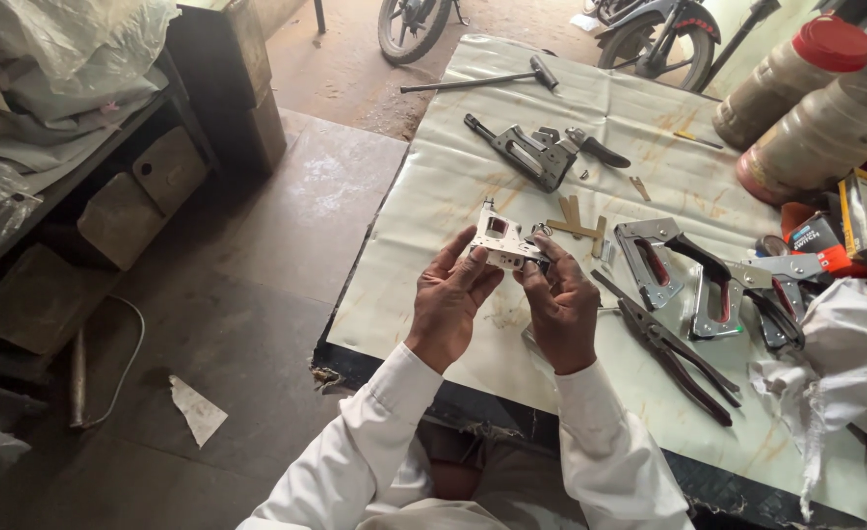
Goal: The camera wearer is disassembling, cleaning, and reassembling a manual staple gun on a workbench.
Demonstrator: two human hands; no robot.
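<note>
Staple-gun body [505, 238] in both hands' grip

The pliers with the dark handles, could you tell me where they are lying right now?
In the head view, the pliers lie on the table, just right of the right hand and below the staple guns.

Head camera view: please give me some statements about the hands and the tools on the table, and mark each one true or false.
1. Both hands hold one small metal staple gun body. True: the left hand and the right hand grip it above the table.
2. The pliers are in the right hand. False: they lie on the table, right of that hand.
3. A hammer lies at the far end of the table. True.
4. The two plastic jars stand on the floor. False: they are on the table's far right corner.
5. A dark staple gun lies beyond the hands. True.
</note>
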